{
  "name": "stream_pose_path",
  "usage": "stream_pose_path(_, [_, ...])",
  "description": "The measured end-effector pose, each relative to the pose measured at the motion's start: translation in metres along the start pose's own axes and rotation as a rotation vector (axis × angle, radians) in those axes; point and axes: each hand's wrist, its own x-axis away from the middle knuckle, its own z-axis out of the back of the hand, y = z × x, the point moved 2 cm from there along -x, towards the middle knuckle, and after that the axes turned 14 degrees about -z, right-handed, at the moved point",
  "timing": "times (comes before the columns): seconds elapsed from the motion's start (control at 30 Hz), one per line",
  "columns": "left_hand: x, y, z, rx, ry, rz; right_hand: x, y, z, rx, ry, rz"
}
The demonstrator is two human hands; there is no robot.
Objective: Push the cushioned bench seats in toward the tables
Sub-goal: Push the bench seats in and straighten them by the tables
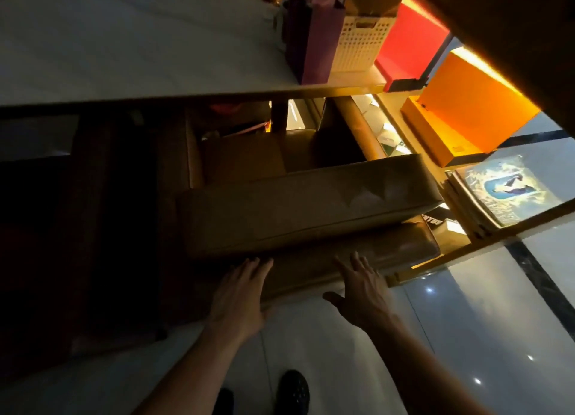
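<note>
Head camera, tilted steeply down, shows a tan cushioned bench seat (311, 209) lying below the near edge of the white-topped table (130, 50), its long axis running left to right and rising slightly to the right, roughly parallel to that edge. Left hand (239, 299) and right hand (364, 293) reach toward its near side, fingers straight and spread, gripping nothing; whether they touch it is unclear.

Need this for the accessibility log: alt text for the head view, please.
Two open hands, left hand and right hand, reach with straight fingers to the near edge of a tan cushioned bench seat that sits partly under a white-topped table. A purple bag and white basket stand on the table; red and orange boxes sit on lit shelves to the right.
</note>
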Motion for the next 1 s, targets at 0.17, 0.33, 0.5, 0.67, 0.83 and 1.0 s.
stream_pose_path(0.17, [-0.015, 0.007, -0.022, -0.111, 0.077, 0.141, -0.044, 0.009, -0.014, 0.037, -0.009, 0.131])
stream_pose_path(0.33, [-0.023, 0.01, -0.033, -0.194, 0.143, 0.214, -0.063, 0.013, -0.026, 0.042, 0.007, 0.184])
stream_pose_path(0.5, [-0.02, 0.005, -0.043, -0.232, 0.175, 0.232, -0.065, 0.011, -0.035, 0.025, 0.054, 0.204])
stream_pose_path(0.67, [-0.019, -0.007, -0.04, -0.217, 0.179, 0.195, -0.07, 0.007, -0.04, 0.093, 0.065, 0.207])
stream_pose_path(0.83, [-0.019, -0.011, -0.04, -0.155, 0.219, 0.163, -0.073, 0.002, -0.042, 0.169, 0.079, 0.172])
stream_pose_path(1.0, [-0.018, -0.018, -0.045, -0.168, 0.263, 0.142, -0.076, 0.001, -0.044, 0.215, 0.083, 0.169])
